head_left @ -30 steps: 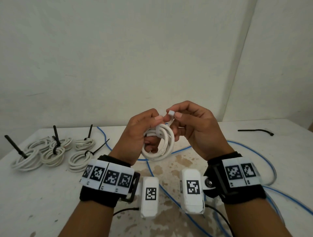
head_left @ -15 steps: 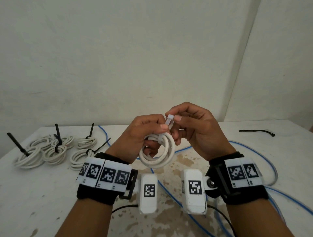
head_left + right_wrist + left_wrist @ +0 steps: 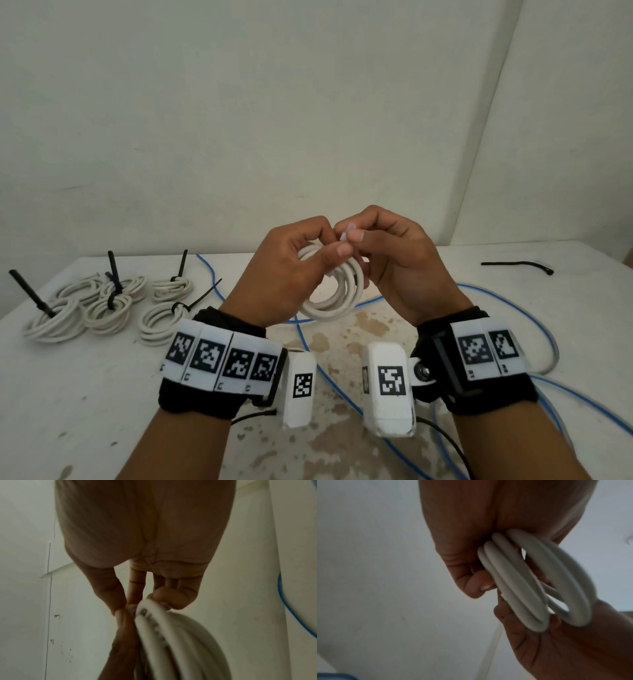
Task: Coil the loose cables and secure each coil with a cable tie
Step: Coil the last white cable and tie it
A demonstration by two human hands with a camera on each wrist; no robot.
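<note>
— Right, both hands up off the table point(image 3: 102, 394), close together: left hand point(image 3: 291, 274) wrapped round the white cable coil point(image 3: 337, 291), right hand point(image 3: 397, 263) pinching a small white tie end point(image 3: 346, 236) at the top of the loops.

— Open air below the coil, then. Room to the sides?

— Plenty far right of the right hand: bare tabletop, just a loose black cable tie point(image 3: 517, 265) near the back edge. Left of the left hand, busier: a cluster of tied coils point(image 3: 102, 305), black tie tails sticking up.

— And underneath?

— Stained white surface, loose blue cable point(image 3: 507, 308) looping under and right of the wrists. Pale walls behind, corner to the right.

— Anything hard to read?

— Tie mostly hidden by fingertips; fastened or not, cannot tell. Right-wrist view blurred, coil point(image 3: 171, 642) against fingers. Left-wrist view: loops point(image 3: 530, 581) clear, tie unseen.
</note>
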